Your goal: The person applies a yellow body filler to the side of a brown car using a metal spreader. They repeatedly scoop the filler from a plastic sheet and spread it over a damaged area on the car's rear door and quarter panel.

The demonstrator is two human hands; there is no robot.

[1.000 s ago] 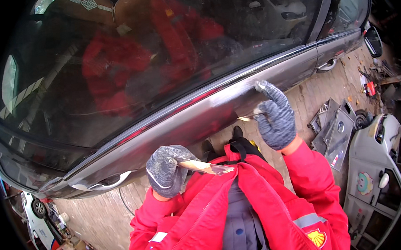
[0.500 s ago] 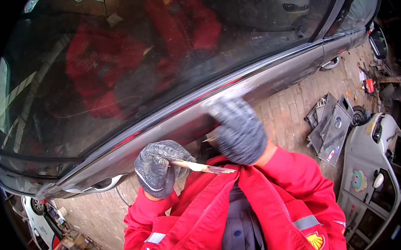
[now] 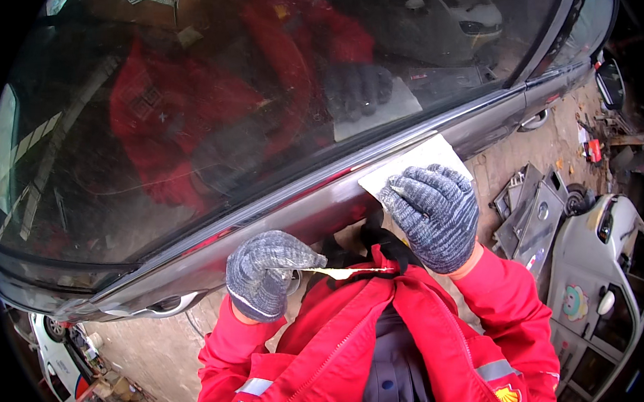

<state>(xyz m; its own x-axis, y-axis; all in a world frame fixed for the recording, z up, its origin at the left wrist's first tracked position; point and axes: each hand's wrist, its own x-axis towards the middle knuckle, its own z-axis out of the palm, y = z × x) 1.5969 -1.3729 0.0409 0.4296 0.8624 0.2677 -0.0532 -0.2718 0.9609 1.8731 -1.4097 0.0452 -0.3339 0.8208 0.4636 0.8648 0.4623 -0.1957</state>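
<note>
Both hands wear grey knitted gloves. My right hand [image 3: 436, 215] grips a white rectangular spreader [image 3: 418, 166], its far edge against the dark grey car door [image 3: 330, 211] just below the window trim. My fingers lie bent over its near side. My left hand [image 3: 264, 274] is closed around a thin plate [image 3: 353, 273], seen nearly edge-on, with pale yellow paste on it. That plate is held in front of my red jacket, apart from the door. The dark window [image 3: 256, 108] mirrors my jacket, my right glove and the white spreader.
Detached metal panels [image 3: 526, 209] and a loose silver car door [image 3: 605, 301] stand on the brick paving to the right. A white vehicle [image 3: 58, 361] is at the lower left, beside scattered boxes. The car's door handle [image 3: 171, 304] sticks out at the left.
My right hand, blurred earlier, has moved right along the door, and the white spreader now shows plainly. The plate in my left hand has turned more edge-on.
</note>
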